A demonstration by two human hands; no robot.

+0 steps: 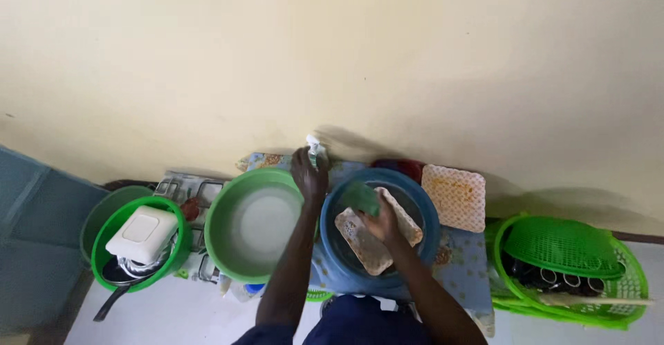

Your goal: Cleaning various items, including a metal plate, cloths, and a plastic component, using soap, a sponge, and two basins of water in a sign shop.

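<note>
View from above of a person washing dishes at a low table (pixel 462 262) covered with a blue patterned cloth, set against a pale yellow wall. The right hand (pixel 382 222) rests on a rectangular tan tray with a speckled surface (pixel 366 245), which lies tilted inside a round blue plastic basin (pixel 422 210); the fingers are closed around a green scouring sponge (pixel 362 198) pressed to the tray's upper end. The left hand (pixel 309 172) reaches away toward the wall, curled around a small white-topped squeeze bottle (pixel 315 150); how tightly it grips I cannot tell.

Left of the blue basin sits a large round green plastic basin of cloudy water (pixel 254 224). Further left, a smaller green bowl (pixel 173 255) holds a white lidded container (pixel 143 233) and a black-handled pan (pixel 114 302). A second pale patterned tray (pixel 454 196) lies flat beside the blue basin on the right. At far right, green plastic mesh baskets (pixel 574 262) hold dark cups.

By the look of it the work is midway: the speckled tray is under the sponge and not yet rinsed, the piled items on the left appear to wait, and the baskets may hold finished pieces
</note>
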